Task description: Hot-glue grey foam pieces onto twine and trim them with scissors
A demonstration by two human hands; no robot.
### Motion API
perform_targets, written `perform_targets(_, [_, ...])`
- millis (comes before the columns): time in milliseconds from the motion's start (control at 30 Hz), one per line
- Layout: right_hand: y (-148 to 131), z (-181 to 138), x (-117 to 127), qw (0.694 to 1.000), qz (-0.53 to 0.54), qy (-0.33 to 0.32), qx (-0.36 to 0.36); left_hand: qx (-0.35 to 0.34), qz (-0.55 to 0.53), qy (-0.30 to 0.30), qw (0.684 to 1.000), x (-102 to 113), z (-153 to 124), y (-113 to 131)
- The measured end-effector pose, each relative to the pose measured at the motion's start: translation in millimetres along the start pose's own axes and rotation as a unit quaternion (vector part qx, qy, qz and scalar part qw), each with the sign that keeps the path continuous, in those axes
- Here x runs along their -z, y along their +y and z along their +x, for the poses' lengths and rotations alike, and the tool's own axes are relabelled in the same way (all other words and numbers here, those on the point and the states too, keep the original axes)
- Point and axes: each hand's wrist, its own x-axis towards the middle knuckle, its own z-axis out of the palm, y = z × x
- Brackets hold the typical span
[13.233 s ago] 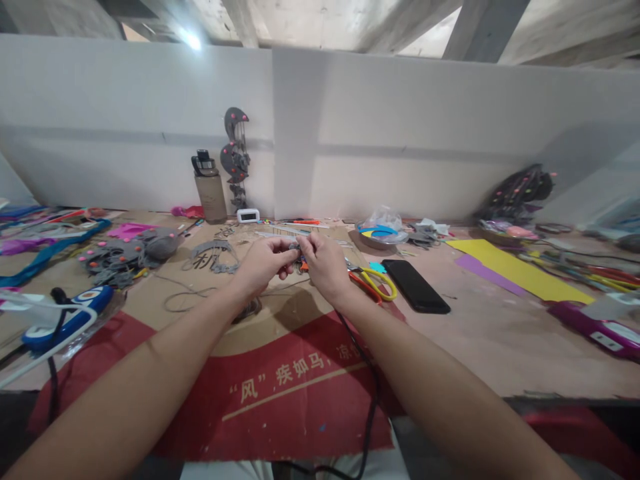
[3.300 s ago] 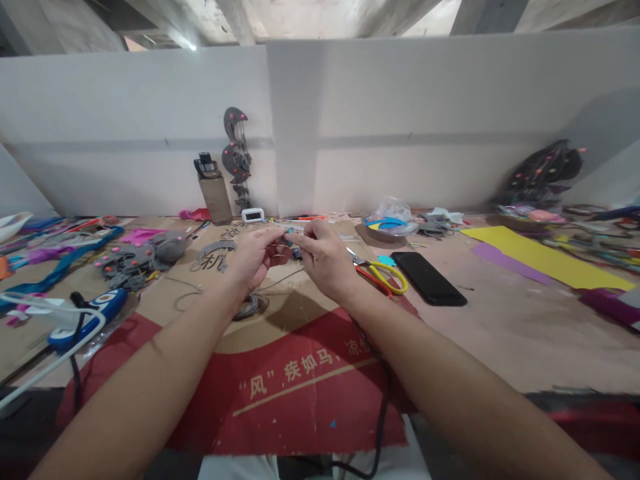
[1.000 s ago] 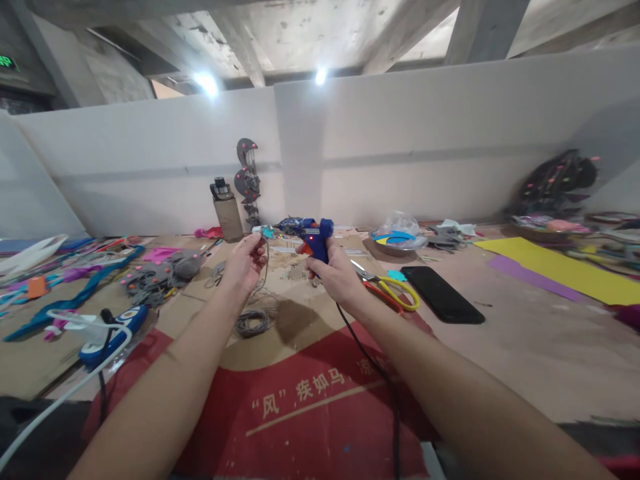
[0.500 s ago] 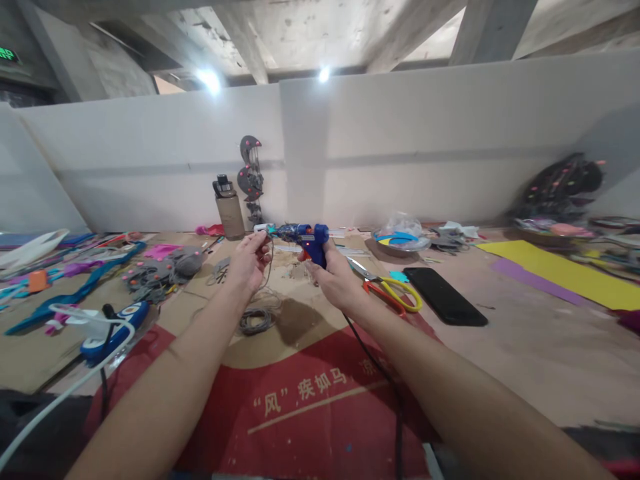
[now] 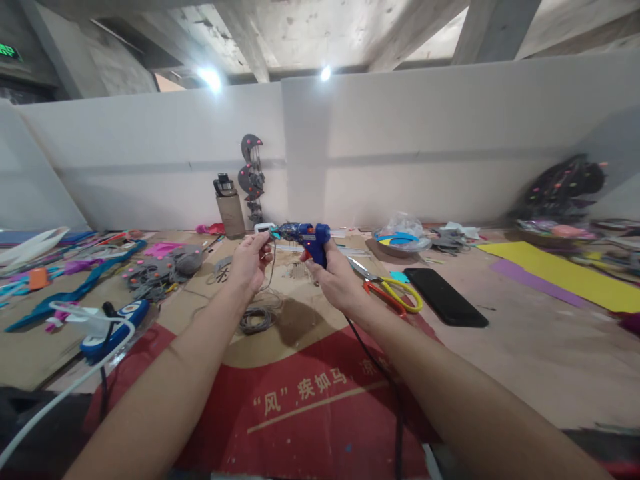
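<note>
My right hand [image 5: 336,275] is wrapped round the handle of a blue glue gun [image 5: 314,245], whose nozzle points left. A black cable [image 5: 373,357] hangs below it. Opposite the nozzle, my left hand [image 5: 253,263] pinches a small teal piece [image 5: 275,234], partly hidden by the fingers. The nozzle is at or very near this piece; I cannot tell whether they touch. From those fingers a thin grey cord [image 5: 273,267] runs down towards a coil of grey cord [image 5: 257,320] on the cardboard.
Scissors [image 5: 395,291] and a black phone [image 5: 445,297] lie to the right, with a bowl [image 5: 401,247] behind. At the left are a bottle [image 5: 230,210], grey pieces with pink dots [image 5: 167,270] and a blue power strip [image 5: 115,330]. Red-printed cardboard [image 5: 300,413] covers the front.
The hands have barely moved. The teal piece and the left fingertips sit slightly lower and further right, close to the nozzle. The glue gun stays in the right hand.
</note>
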Motion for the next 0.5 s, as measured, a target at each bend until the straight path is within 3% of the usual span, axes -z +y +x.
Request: perform_targets(500, [1.7, 0.2, -1.8, 1.0, -0.013, -0.007, -0.002, -0.019, 0.009, 0.021, 1.0, 1.8, 1.2, 1.8])
